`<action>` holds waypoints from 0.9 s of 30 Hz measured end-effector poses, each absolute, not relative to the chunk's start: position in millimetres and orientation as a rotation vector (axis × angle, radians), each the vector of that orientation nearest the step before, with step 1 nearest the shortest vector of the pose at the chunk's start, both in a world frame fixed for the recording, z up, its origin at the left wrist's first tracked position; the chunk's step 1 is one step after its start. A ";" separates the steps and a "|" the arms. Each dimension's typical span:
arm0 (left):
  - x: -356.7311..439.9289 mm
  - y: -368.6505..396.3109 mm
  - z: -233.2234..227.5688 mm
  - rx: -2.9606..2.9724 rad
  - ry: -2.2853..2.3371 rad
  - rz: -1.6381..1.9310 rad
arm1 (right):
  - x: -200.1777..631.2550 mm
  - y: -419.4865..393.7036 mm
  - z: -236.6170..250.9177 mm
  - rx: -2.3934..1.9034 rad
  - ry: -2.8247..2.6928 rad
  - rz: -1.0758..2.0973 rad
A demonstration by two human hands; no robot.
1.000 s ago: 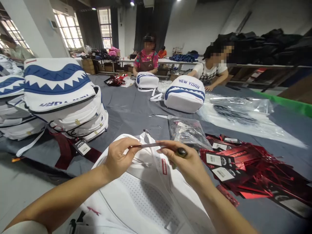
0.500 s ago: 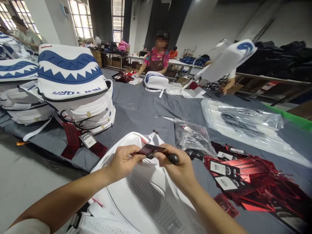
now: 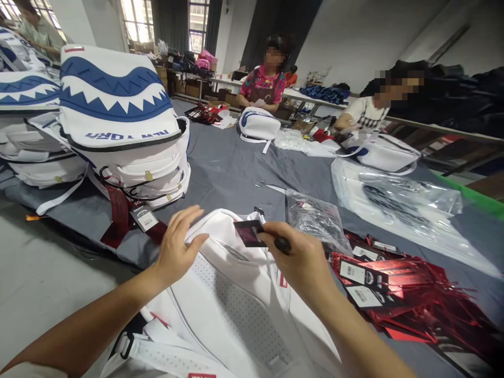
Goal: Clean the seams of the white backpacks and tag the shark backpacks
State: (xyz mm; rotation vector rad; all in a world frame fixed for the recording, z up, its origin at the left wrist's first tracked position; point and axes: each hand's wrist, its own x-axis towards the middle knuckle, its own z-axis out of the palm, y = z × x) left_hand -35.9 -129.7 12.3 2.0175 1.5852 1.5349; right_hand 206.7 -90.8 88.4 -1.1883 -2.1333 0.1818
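A white backpack (image 3: 244,310) lies in front of me with its dotted padded back panel facing up. My right hand (image 3: 297,254) pinches a small dark card (image 3: 249,233) with faint reddish print above the bag's upper part. A rounded black handle end (image 3: 282,244) pokes out of the same fist; the rest of that tool is hidden. My left hand (image 3: 179,245) is open, fingers spread, at the bag's upper left edge. Whether it touches the fabric I cannot tell.
White-and-blue backpacks (image 3: 118,105) are stacked at left, with a hang tag (image 3: 144,217). Red shiny tags (image 3: 409,294) lie in a heap at right, near a clear plastic bag (image 3: 317,218) and plastic-wrapped goods (image 3: 394,202). Two co-workers (image 3: 262,86) (image 3: 370,110) stand across the table.
My left hand has let go of the card and moved left, opening. The card stays in my right hand, now turned flatter to view. The right-hand co-worker has lowered a backpack onto the table.
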 end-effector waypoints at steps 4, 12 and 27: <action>-47.6 -128.7 6.1 1.818 1.789 0.921 | 185.0 -74.0 67.9 -1.503 -2.463 0.418; -43.0 -125.2 11.0 1.803 1.734 0.758 | 153.6 -71.1 57.6 -1.485 -2.985 0.369; -47.5 -111.4 -5.2 1.850 1.718 0.700 | 128.8 -4.8 16.6 -0.965 -2.825 0.786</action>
